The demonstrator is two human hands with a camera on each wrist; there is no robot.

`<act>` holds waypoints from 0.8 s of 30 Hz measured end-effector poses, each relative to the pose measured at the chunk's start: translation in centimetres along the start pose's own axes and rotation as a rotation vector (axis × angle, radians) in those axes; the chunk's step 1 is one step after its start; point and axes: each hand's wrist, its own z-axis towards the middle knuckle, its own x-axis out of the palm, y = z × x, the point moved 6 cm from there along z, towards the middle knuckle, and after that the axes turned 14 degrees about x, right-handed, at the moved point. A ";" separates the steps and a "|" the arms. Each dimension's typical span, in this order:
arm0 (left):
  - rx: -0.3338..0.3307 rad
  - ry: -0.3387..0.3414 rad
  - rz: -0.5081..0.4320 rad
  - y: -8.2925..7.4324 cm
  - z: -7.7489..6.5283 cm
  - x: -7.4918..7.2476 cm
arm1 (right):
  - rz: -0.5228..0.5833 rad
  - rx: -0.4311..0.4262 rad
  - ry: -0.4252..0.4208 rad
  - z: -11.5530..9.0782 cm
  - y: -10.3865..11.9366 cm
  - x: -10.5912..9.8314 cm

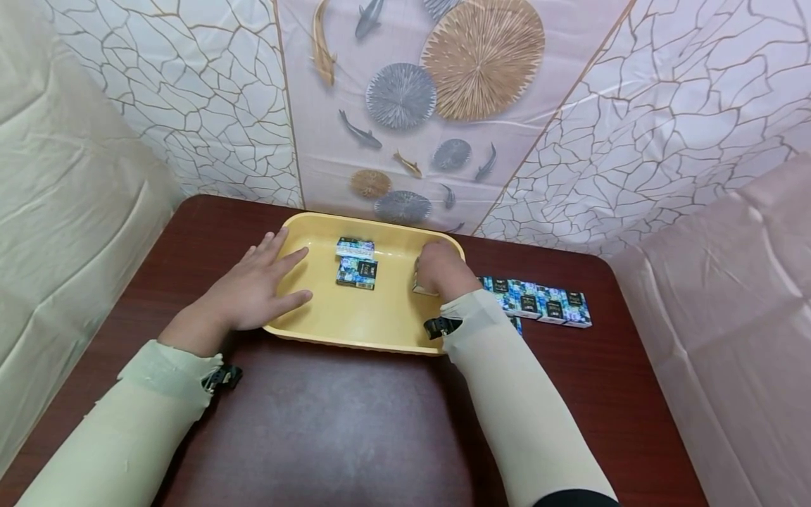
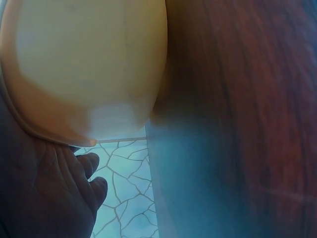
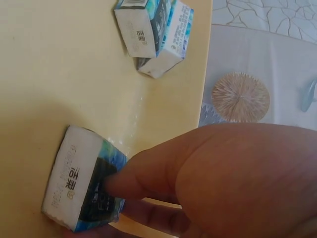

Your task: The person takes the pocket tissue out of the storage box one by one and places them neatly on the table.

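Inside a shallow yellow tray (image 1: 329, 334), my right hand (image 1: 443, 270) grips a small blue-patterned box (image 3: 74, 178) between thumb and fingers, at the tray's right end. In the right wrist view the thumb lies across the box's dark label. Two similar boxes are in the tray left of the middle: one box (image 1: 357, 273) lies with its label up, and the other box (image 1: 355, 248) sits just behind it. At the tray's left rim rests my left hand (image 1: 253, 285), fingers spread and holding nothing; the left wrist view shows its palm against the tray's outside.
Right of the tray, several matching boxes (image 1: 538, 301) lie in a row on the dark red-brown table (image 1: 317, 422), partly hidden by the right forearm. A patterned cloth (image 1: 405, 105) hangs behind the table. Pale cloth (image 1: 747, 317) also hangs at both sides.
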 end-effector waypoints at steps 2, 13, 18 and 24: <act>0.002 0.000 0.003 0.0 0.1 0.0 | 0.063 0.021 0.010 0.0 -0.2 0.0; -0.014 0.004 0.027 -0.1 0.1 0.0 | 0.127 0.034 0.046 0.1 -0.4 0.2; -0.017 0.009 0.021 -0.1 0.0 0.0 | 0.181 0.007 0.005 -0.5 -0.6 0.1; -0.011 0.002 0.016 -0.2 0.1 -0.1 | 0.305 0.032 0.100 -0.7 -1.1 0.6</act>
